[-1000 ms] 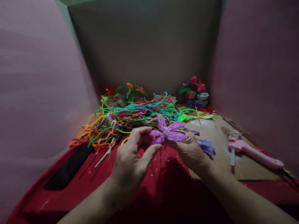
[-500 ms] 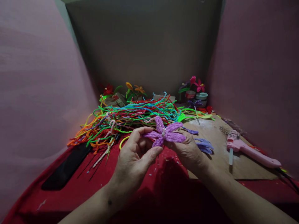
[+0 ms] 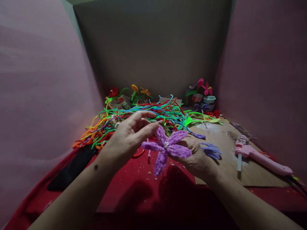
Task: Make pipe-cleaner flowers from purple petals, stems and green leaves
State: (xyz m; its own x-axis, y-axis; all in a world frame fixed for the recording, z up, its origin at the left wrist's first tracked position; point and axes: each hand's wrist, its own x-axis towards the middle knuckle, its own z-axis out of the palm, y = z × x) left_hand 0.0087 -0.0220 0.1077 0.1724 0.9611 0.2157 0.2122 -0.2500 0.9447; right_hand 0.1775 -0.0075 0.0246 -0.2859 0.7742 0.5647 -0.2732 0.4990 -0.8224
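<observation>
A purple five-petal pipe-cleaner flower (image 3: 176,150) faces me, with a whitish, shiny spot at its centre. My right hand (image 3: 200,158) grips it from behind on the right side; the fingertips and any stem are hidden by the petals. Just above and left of the flower is my left hand (image 3: 130,134), its thumb and index finger apart. The thumb tip comes close to the upper petal, and I cannot tell if they touch. Behind both hands spreads a heap of colourful pipe cleaners (image 3: 134,110).
A pink glue gun (image 3: 266,159) lies on a brown board (image 3: 223,172) at the right, near bundled lavender pipe cleaners (image 3: 211,150). A dark flat object (image 3: 72,171) rests on the red cloth (image 3: 124,195) at left. Finished flowers (image 3: 145,91) and a lidded jar (image 3: 209,102) stand at the back.
My left hand has let go of a left petal and moved up and left. The flower now shows more of its lower petal, while my right hand stays nearly in place.
</observation>
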